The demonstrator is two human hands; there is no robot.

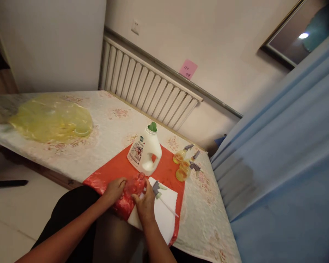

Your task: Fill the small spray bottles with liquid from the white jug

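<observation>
Between my hands is a clear, round-bodied bottle with an uncapped neck, looking reddish over the red sheet. My left hand grips its left side with closed fingers. My right hand has thumb and fingers around its right side. Just behind stands a large white detergent jug with a handle and a green piece in its mouth. To the right, a grey-green spray trigger head with a thin tube lies on a white cloth.
Several spray bottles with yellow liquid stand at the right of the red sheet. A yellow plastic bag lies on the left of the flowered tablecloth. A radiator runs behind, and a blue curtain hangs at right.
</observation>
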